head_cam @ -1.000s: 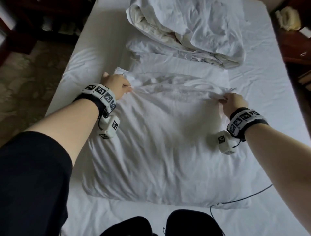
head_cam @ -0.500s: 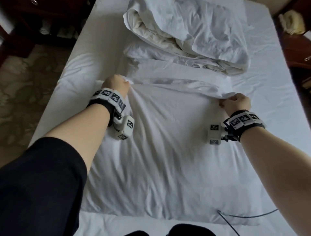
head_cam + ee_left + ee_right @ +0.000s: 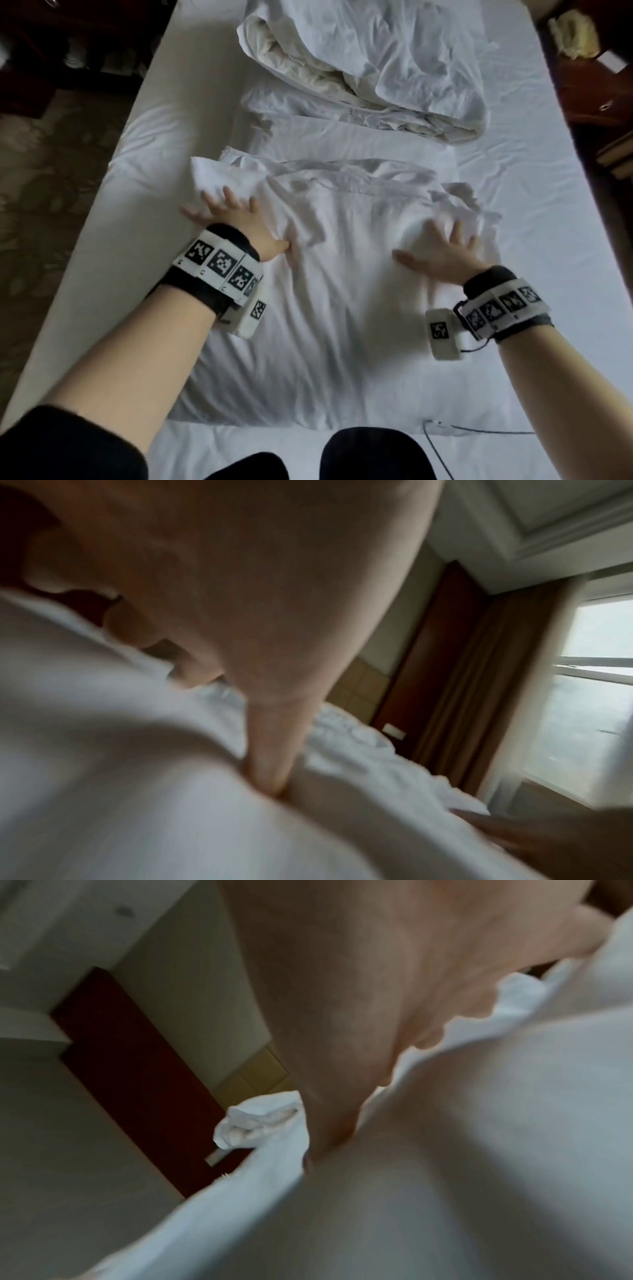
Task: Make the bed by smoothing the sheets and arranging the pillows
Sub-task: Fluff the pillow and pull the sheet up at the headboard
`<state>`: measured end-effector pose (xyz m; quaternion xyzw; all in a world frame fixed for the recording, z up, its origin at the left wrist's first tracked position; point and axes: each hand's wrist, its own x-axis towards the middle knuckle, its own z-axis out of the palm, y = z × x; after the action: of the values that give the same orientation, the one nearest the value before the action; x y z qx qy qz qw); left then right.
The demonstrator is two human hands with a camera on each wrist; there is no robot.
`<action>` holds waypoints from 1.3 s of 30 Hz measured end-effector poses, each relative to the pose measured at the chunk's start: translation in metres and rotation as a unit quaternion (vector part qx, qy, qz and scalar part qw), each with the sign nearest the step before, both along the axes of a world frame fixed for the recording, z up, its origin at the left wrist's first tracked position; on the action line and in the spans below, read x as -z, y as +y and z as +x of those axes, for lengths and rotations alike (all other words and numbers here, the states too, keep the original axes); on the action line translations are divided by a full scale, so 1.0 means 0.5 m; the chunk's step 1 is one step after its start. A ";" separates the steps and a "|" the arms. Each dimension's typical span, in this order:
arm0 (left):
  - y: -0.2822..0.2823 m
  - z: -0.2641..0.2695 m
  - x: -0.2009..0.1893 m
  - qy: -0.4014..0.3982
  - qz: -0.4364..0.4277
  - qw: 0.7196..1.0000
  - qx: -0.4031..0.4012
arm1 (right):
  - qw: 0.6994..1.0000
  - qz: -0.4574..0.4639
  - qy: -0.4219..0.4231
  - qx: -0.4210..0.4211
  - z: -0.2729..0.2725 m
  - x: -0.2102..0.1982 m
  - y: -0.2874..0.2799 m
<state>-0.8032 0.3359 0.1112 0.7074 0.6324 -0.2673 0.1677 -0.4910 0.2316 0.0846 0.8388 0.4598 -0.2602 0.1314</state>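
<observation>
A white pillow (image 3: 342, 308) lies across the near part of the bed, its far edge bunched and wrinkled. My left hand (image 3: 236, 219) presses flat on the pillow's far left corner with fingers spread. On the far right part, my right hand (image 3: 442, 246) lies flat too, fingers spread. In the left wrist view the left thumb (image 3: 270, 756) digs into the white fabric (image 3: 137, 777). The right wrist view shows the right palm (image 3: 342, 988) pushed down on the pillow (image 3: 479, 1123). A crumpled white duvet (image 3: 370, 65) is heaped at the far end of the bed.
The white bedsheet (image 3: 534, 205) covers the mattress, with a second pillow (image 3: 342, 140) lying under the duvet's near edge. A dark wooden nightstand (image 3: 596, 85) stands to the right. Patterned carpet (image 3: 51, 171) lies to the left. A thin cable (image 3: 479, 430) trails at the pillow's near right corner.
Both hands have let go of the pillow's far edge, which they gripped before. They now lie open and flat on the pillow, slightly nearer to me.
</observation>
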 end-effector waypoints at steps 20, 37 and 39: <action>-0.143 0.070 0.034 -0.172 0.017 0.985 0.032 | 0.995 -0.055 0.084 0.006 0.009 0.003 -0.176; -0.603 0.221 0.023 -0.129 -0.020 0.988 0.077 | 0.985 -0.084 0.097 0.112 0.014 0.005 -0.671; -0.647 0.265 0.008 -0.133 -0.041 0.988 0.062 | 0.987 -0.041 0.116 0.104 0.033 -0.041 -0.706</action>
<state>-0.6708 0.0124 0.1074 0.7673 0.5474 -0.2067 0.2625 -0.4744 -0.1217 0.1052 0.8401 0.3713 -0.3863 0.0843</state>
